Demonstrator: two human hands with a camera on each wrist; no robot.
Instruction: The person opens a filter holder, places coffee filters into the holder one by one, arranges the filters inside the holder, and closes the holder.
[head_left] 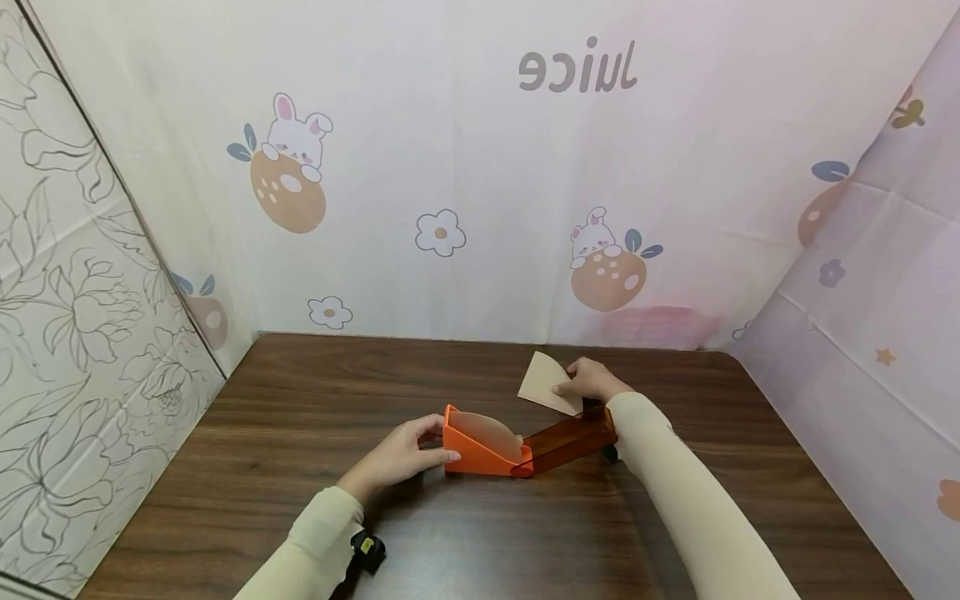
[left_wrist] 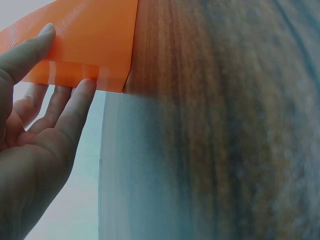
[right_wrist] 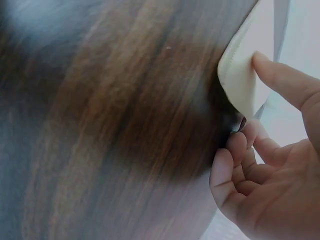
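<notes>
An orange wedge-shaped coffee filter holder (head_left: pixel 480 457) rests on the table, its see-through amber lid (head_left: pixel 573 439) swung out to the right. Tan filter papers (head_left: pixel 487 432) stand inside the holder. My left hand (head_left: pixel 405 454) grips the holder's tall left end; in the left wrist view the thumb lies on the orange side (left_wrist: pixel 95 40) and the fingertips touch its lower edge. Beyond the lid, my right hand (head_left: pixel 596 381) pinches a tan coffee filter paper (head_left: pixel 547 383) by its right part. The right wrist view shows the thumb flat on the filter paper (right_wrist: pixel 247 70), the other fingers curled beneath.
The dark wood-grain table (head_left: pixel 337 375) reaches back to a patterned curtain (head_left: pixel 465 167). More patterned sheets hang at the left and right. A black wrist device (head_left: pixel 367 550) sits on the left sleeve; the right sleeve passes close to the lid's far end.
</notes>
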